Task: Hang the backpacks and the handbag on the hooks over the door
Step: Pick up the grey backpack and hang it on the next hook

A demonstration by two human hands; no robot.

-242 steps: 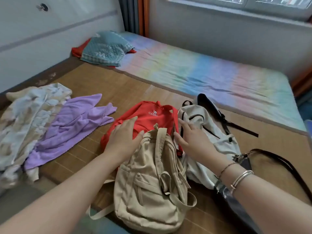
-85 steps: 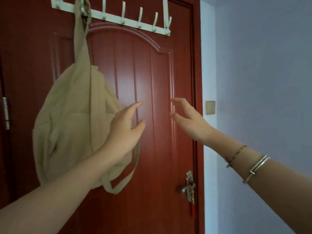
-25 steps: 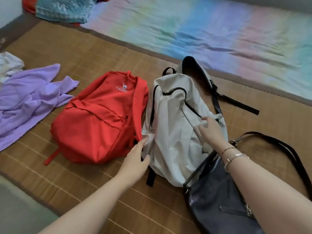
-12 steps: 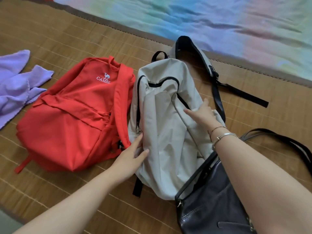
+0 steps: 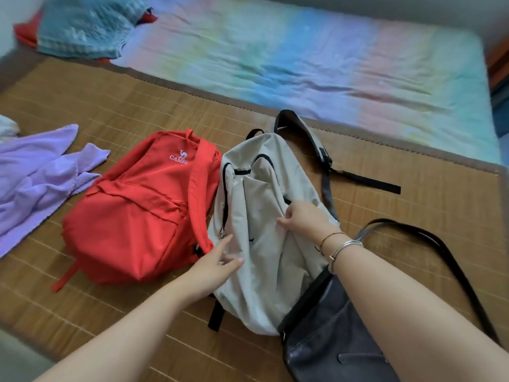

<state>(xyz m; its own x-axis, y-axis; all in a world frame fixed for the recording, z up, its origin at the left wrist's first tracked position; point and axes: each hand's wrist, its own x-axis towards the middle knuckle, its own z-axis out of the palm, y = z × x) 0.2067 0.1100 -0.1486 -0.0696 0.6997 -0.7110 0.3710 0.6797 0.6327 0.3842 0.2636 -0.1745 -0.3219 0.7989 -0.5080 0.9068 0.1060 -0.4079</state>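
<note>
Two backpacks and one handbag are lying on the bamboo mat (image 5: 115, 106) covering the near part of the bed. The red backpack (image 5: 132, 213), lying left of centre, is showing a white camel logo with the word CAMEL near its top. The grey backpack (image 5: 264, 271), touching it at centre, is wearing black zips and black straps, one strap trailing toward the right. The dark handbag (image 5: 327, 340) is sitting at lower right, overlapping the grey backpack's bottom corner, its long strap looping to the right. The left hand (image 5: 217, 264) is resting half open on the grey backpack's left edge, fingers spread, gripping nothing clearly. The right hand (image 5: 303, 219), with two bracelets at the wrist, is pinching a fold of the grey fabric. One purple cloth (image 5: 35, 177) is lying at the left edge.
</note>
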